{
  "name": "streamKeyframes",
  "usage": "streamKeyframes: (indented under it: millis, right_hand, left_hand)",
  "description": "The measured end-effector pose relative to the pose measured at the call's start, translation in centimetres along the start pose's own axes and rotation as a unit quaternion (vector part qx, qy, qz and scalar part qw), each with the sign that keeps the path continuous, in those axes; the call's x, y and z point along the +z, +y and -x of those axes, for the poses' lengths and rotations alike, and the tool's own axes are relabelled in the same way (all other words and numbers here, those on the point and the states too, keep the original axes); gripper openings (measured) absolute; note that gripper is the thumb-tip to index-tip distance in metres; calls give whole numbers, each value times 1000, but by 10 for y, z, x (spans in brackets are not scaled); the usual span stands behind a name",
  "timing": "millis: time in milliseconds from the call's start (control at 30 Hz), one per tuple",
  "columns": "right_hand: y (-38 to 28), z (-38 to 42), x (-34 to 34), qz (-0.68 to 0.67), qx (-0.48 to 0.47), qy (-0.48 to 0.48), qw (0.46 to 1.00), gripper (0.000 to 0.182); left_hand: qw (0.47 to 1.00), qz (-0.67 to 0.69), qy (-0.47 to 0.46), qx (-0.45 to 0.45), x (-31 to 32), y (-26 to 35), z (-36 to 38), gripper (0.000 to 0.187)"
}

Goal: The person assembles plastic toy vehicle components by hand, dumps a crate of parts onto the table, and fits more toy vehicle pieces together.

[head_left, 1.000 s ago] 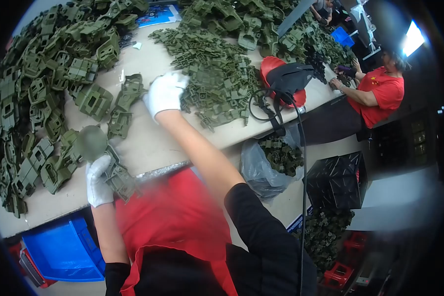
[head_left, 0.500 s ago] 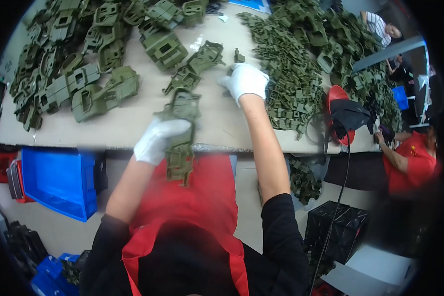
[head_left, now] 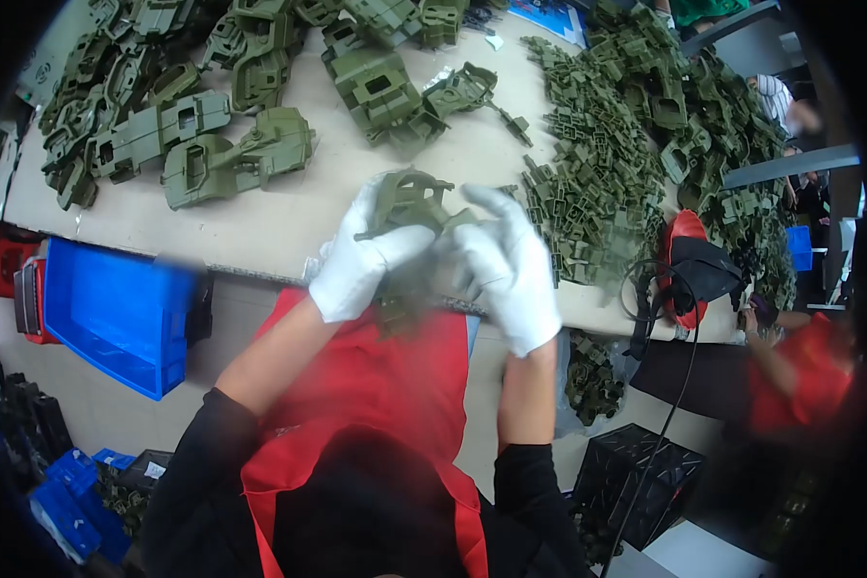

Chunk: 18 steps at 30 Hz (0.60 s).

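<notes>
My left hand (head_left: 356,265), in a white glove, grips an olive-green plastic toy vehicle body (head_left: 409,202) above the table's front edge. The body has a rounded open frame at its far end, and its near part is blurred. My right hand (head_left: 515,279), also white-gloved, is at the body's right side with curled fingers. What its fingertips hold, if anything, is hidden and blurred. Beyond the hands lie more green vehicle bodies (head_left: 376,91) and a small green part (head_left: 512,125). A heap of small green parts (head_left: 592,193) spreads to the right of my right hand.
Vehicle bodies (head_left: 241,159) are piled at the table's left. A blue bin (head_left: 116,313) stands below the front edge. On the right are a red-and-black object (head_left: 694,265) with a cable, and a person in a red top (head_left: 804,376). A black crate (head_left: 636,477) sits below.
My right hand has come back from beside the small-parts heap to the vehicle body. My left hand has raised and turned the body between both hands. The view has shifted and tilted.
</notes>
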State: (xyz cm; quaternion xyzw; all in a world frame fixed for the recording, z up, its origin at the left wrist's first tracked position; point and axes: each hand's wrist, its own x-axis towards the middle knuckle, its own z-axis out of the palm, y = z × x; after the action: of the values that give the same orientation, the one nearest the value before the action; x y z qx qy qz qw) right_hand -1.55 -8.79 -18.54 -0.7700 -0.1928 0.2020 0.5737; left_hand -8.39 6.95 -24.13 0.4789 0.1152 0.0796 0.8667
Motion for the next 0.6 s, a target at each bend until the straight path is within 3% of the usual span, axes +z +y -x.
streamKeyframes:
  millis: [67,133,233,400,500,600]
  right_hand:
    - [10,4,18,20,-3,9,1000,38]
    - [29,-3,30,200,-170,205,943,24]
    - [26,1,35,237,-243,205,918,19]
    - [7,13,32,277,-200,166,925,19]
    - [8,12,31,192,-127,242,943,18]
    - [4,15,32,217,-99,180,954,14]
  left_hand:
    - [1000,-16,20,15,9,-8,7,57]
    - [998,-25,42,32,18,-7,13,52]
    - [996,-16,78,45,20,-13,19,50]
    - [989,-59,105,83,27,-16,20,47]
    - [985,-115,111,70,32,-11,25,45]
    - [987,-93,95,93,32,-15,28,45]
